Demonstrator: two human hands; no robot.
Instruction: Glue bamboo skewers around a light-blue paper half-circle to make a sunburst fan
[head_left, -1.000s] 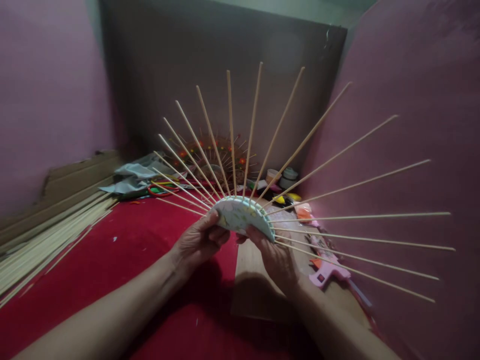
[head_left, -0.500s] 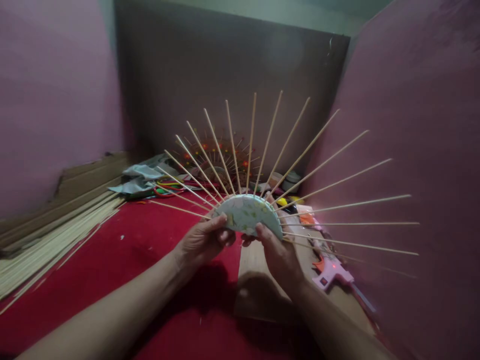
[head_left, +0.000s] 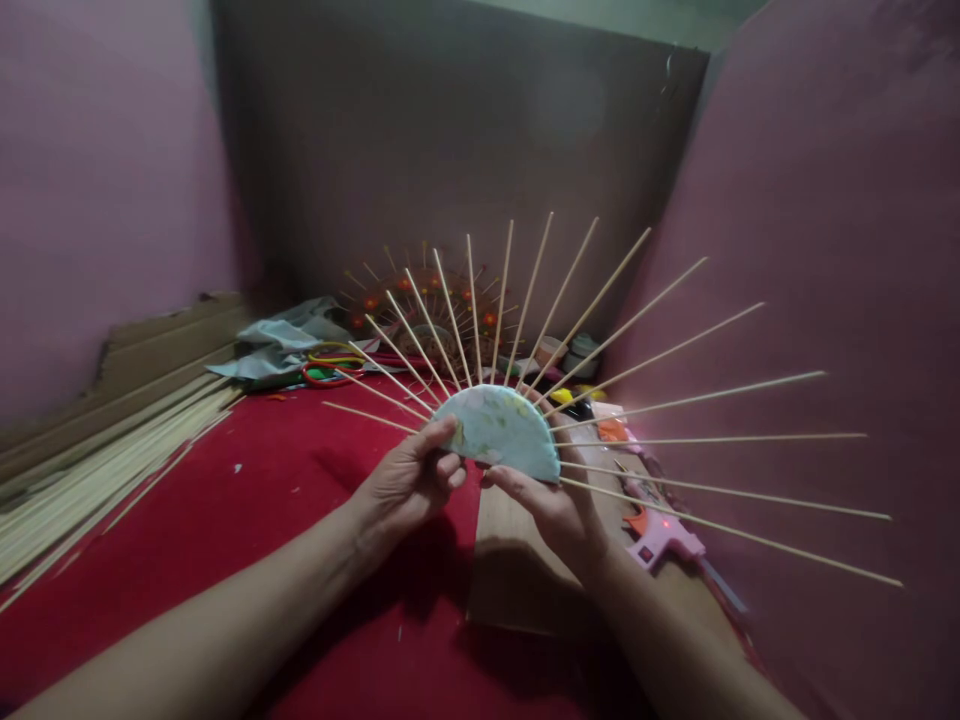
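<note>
A pale green, floral-patterned half-disc point(head_left: 501, 432) is held up before me with its flat edge down. Thin wooden sticks point(head_left: 600, 290) fan out like rays from its curved rim. My left hand point(head_left: 412, 478) pinches the disc's left corner, thumb in front and fingers curled beneath. At the lower right, my right hand point(head_left: 562, 515) supports it. That thumb lies along the bottom edge, while the other fingers are mostly hidden behind the disc.
A pink glue gun point(head_left: 666, 535) with a lit red light lies right, by a brown board point(head_left: 510, 570). Bundled sticks point(head_left: 127, 460) and cardboard point(head_left: 169, 345) line the left. Scissors point(head_left: 330, 372), crumpled cloth point(head_left: 277, 340) and a decorated sunburst piece point(head_left: 431, 320) sit behind on red cloth point(head_left: 300, 480).
The half-disc has turned, its right-hand sticks now reaching farther right and lower. My right thumb has slid from the disc's front to its bottom edge. The view has shifted slightly.
</note>
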